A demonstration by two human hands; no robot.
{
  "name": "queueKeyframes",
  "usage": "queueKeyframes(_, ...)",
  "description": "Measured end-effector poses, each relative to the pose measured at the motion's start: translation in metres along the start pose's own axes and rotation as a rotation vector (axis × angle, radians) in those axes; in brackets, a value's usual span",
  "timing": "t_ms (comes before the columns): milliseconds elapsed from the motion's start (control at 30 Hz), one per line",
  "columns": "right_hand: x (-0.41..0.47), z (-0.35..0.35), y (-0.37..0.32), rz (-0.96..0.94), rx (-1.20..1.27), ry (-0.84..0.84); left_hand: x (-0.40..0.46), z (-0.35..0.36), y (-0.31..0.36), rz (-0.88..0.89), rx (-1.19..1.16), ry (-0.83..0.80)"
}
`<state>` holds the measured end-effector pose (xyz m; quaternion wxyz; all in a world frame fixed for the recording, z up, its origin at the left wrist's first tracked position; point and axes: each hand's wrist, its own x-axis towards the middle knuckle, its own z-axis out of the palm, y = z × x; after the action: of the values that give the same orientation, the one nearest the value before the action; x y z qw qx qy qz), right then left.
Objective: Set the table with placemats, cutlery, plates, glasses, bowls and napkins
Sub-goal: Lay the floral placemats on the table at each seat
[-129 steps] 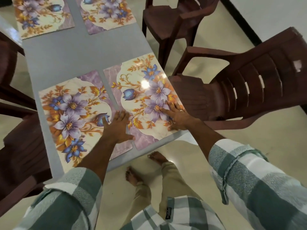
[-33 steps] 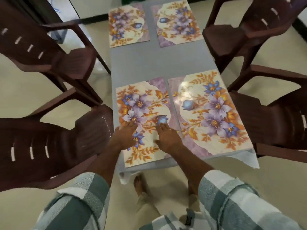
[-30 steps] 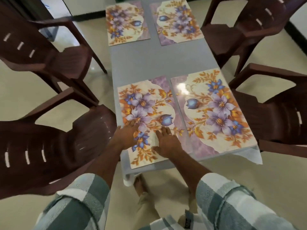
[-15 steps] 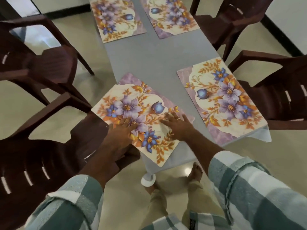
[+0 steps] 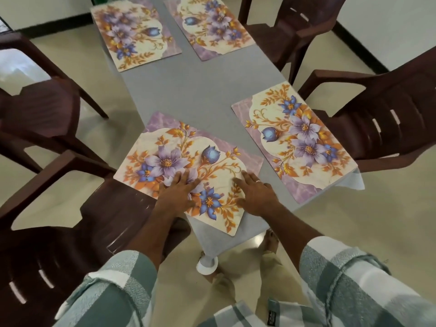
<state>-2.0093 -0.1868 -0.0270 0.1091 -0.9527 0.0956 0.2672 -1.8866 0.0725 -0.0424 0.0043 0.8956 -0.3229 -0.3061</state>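
Several floral placemats lie on a narrow grey table (image 5: 203, 90). The near left placemat (image 5: 188, 161) sits skewed, its left corner reaching past the table edge over a chair seat. My left hand (image 5: 180, 194) lies flat on its near left part, fingers straight. My right hand (image 5: 254, 192) presses flat on its near right part, a ring on one finger. The near right placemat (image 5: 297, 142) lies straight along the table's right edge. Two more placemats (image 5: 134, 31) (image 5: 212, 24) lie at the far end.
Dark brown plastic chairs ring the table: one at the near left (image 5: 70, 232), one at the far left (image 5: 42, 107), one at the right (image 5: 382, 119), one at the far right (image 5: 287, 27). My feet stand on the cream floor (image 5: 389, 220) by the table leg (image 5: 207, 267).
Earlier both hands were on the near right placemat, then moved to the near left one. That placemat has been turned skewed, its left corner swinging out over the chair.
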Motion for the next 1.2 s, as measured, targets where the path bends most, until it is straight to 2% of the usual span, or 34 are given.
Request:
queueKeyframes(167,0.005,-0.016,-0.003,0.018,-0.057,0.112,0.012,-0.019,-0.011,0.094,0.017,-0.062)
queueKeyframes(267,0.005,-0.019,0.012,-0.005,-0.052,0.126,0.027,-0.036,-0.014,0.167,0.170,-0.088)
queueKeyframes(367,-0.005,-0.007,0.026,-0.033,0.004,0.049,0.036,-0.043,-0.011,0.137,0.238,-0.013)
queueKeyframes(433,-0.014,0.004,0.027,-0.017,0.009,0.063,0.035,-0.039,-0.003,0.091,0.253,0.012)
queueKeyframes(633,-0.025,0.020,0.021,0.026,0.120,0.096,0.001,0.002,0.021,-0.111,0.131,0.244)
queueKeyframes(767,-0.024,0.016,0.022,0.059,0.183,0.053,-0.014,0.024,0.028,-0.110,-0.035,0.211)
queueKeyframes(1033,-0.042,0.023,0.026,0.075,0.195,0.031,-0.024,0.034,0.037,-0.058,-0.130,0.156)
queueKeyframes(1200,-0.065,0.035,0.037,0.056,0.168,0.047,-0.037,0.046,0.054,-0.041,-0.102,0.128)
